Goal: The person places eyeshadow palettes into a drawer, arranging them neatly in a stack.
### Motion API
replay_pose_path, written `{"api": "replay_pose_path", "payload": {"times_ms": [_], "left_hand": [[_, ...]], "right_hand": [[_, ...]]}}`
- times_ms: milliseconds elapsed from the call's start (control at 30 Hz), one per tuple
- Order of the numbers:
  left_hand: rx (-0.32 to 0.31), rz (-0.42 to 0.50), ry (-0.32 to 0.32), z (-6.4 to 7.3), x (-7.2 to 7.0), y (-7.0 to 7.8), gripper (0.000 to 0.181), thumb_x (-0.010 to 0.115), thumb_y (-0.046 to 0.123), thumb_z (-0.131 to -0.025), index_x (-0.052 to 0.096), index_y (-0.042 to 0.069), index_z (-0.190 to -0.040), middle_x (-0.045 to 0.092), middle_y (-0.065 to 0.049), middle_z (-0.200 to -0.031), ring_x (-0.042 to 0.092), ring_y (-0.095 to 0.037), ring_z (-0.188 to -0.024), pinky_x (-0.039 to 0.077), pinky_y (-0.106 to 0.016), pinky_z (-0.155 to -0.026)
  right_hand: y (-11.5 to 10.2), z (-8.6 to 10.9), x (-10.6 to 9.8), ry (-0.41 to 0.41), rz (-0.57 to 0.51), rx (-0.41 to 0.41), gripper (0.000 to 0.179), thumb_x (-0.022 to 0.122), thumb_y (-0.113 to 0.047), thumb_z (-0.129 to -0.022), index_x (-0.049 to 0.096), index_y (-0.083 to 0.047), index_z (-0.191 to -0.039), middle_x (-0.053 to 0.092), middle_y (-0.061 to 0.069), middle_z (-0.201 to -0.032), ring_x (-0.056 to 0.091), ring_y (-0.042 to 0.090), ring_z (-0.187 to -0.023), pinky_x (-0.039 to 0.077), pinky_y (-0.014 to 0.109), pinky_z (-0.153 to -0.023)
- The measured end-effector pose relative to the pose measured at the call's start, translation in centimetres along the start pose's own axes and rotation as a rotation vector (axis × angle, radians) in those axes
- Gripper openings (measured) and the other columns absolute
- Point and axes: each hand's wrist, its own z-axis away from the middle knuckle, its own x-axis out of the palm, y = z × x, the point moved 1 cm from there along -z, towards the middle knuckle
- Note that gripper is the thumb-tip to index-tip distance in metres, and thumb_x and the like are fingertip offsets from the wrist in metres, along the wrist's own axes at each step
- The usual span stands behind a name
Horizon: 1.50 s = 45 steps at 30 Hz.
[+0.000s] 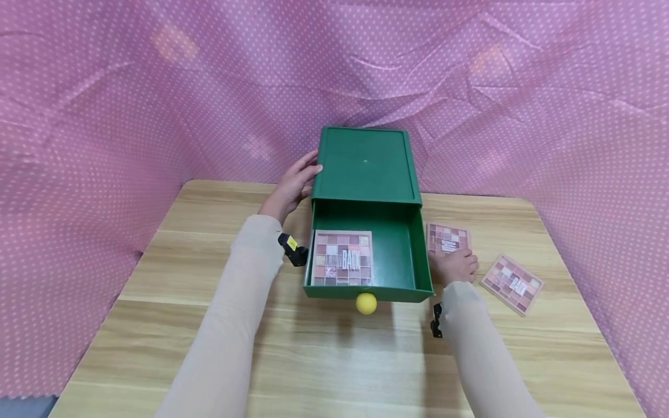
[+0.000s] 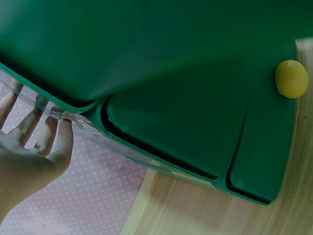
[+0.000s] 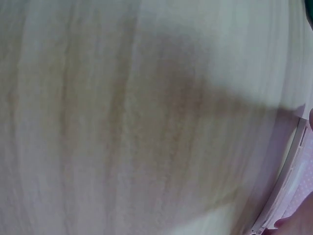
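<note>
A green drawer box (image 1: 366, 165) stands on the table with its drawer (image 1: 394, 255) pulled out toward me; a yellow ball knob (image 1: 366, 303) is on the drawer's front. Inside the drawer, on the left, lies an eyeshadow palette (image 1: 342, 259). My left hand (image 1: 292, 184) rests its extended fingers against the box's left side; the left wrist view shows the fingertips at clear plastic there. Right of the drawer, my right hand (image 1: 453, 266) grips the near part of a second palette (image 1: 447, 235) between thumb and fingers. The right wrist view catches only that palette's edge (image 3: 283, 181).
A third palette (image 1: 512, 284) lies at an angle on the wooden table (image 1: 340, 371), right of my right hand. Pink dotted cloth (image 1: 251, 87) hangs behind the table and along both sides.
</note>
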Motion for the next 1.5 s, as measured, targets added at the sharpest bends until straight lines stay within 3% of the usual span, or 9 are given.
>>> {"api": "replay_pose_path", "payload": {"times_ms": [200,367,733,1067,1333,1500], "left_hand": [[-0.005,-0.012,-0.002,0.1,0.0,0.2,0.049,0.055,0.024,-0.085,0.039,0.026,-0.13,0.036,0.004,-0.131,0.04,-0.021,-0.11,0.037,-0.041,-0.086],[-0.004,-0.01,-0.005,0.0,0.0,0.2,0.049,0.055,0.024,-0.085,0.039,0.025,-0.13,0.036,0.004,-0.131,0.041,-0.021,-0.109,0.037,-0.041,-0.085],[-0.007,-0.001,-0.011,0.2,0.3,0.2,0.048,0.054,0.023,-0.085,0.038,0.025,-0.131,0.035,0.004,-0.132,0.039,-0.022,-0.11,0.036,-0.041,-0.086],[0.001,0.0,-0.012,0.3,0.1,0.1,0.049,0.055,0.022,-0.085,0.038,0.024,-0.131,0.035,0.003,-0.132,0.039,-0.022,-0.11,0.036,-0.042,-0.086],[-0.009,0.01,-0.006,0.4,0.2,0.2,0.049,0.055,0.022,-0.085,0.038,0.025,-0.131,0.035,0.003,-0.131,0.038,-0.021,-0.111,0.035,-0.042,-0.087],[-0.01,0.015,-0.006,0.4,0.2,0.4,0.049,0.054,0.021,-0.085,0.038,0.023,-0.131,0.035,0.002,-0.131,0.04,-0.022,-0.109,0.036,-0.041,-0.086]], "right_hand": [[0.1,0.0,-0.1,-0.023,-0.003,0.001,0.113,0.051,-0.068,-0.064,0.006,0.012,-0.129,0.022,0.032,-0.122,0.026,0.041,-0.105,0.025,0.05,-0.093],[0.4,0.0,-0.1,-0.007,-0.016,-0.049,0.108,0.056,-0.059,-0.068,0.006,0.017,-0.127,0.022,0.033,-0.119,0.025,0.041,-0.105,0.024,0.046,-0.094],[1.5,0.1,-0.1,-0.022,-0.132,-0.112,0.104,0.062,-0.048,-0.069,0.004,0.015,-0.129,0.021,0.029,-0.121,0.022,0.038,-0.106,0.022,0.044,-0.096],[2.2,0.0,-0.2,0.015,-0.151,-0.202,0.1,0.066,-0.045,-0.066,0.015,0.017,-0.125,0.029,0.028,-0.113,0.029,0.037,-0.1,0.028,0.044,-0.091],[2.1,0.9,-1.8,-0.019,-0.237,-0.265,0.102,0.066,-0.051,-0.065,0.019,0.017,-0.125,0.036,0.029,-0.112,0.039,0.036,-0.096,0.034,0.045,-0.087],[1.6,1.3,-3.4,-0.031,-0.306,-0.311,0.096,0.068,-0.042,-0.067,0.019,0.017,-0.125,0.038,0.029,-0.109,0.042,0.035,-0.093,0.037,0.045,-0.084]]}}
